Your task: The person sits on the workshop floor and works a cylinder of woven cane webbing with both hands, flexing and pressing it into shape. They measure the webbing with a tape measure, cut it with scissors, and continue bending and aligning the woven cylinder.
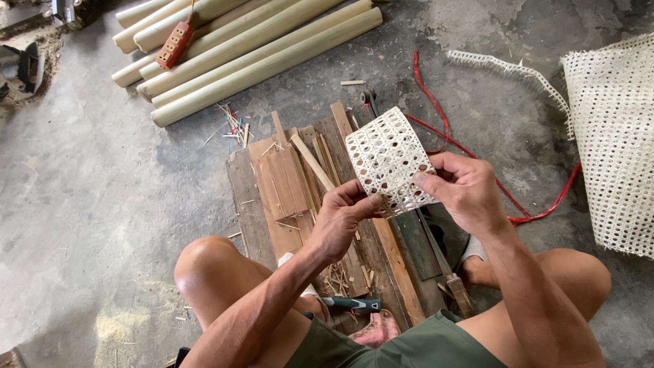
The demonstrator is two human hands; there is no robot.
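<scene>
light: even, soft daylight | shadows: faint, under knees | glare: none | focus: sharp | edges: slight wide-angle bend

Olive-green shorts (402, 347), bare arms

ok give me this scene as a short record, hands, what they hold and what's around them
left hand: pinches the lower edge of the woven cane piece
right hand: holds the same piece at its right side
under the hands: wooden boards on the concrete floor
near the knees: tool with a green handle
far side: bamboo poles
right edge: cane webbing sheet, red cord
</scene>
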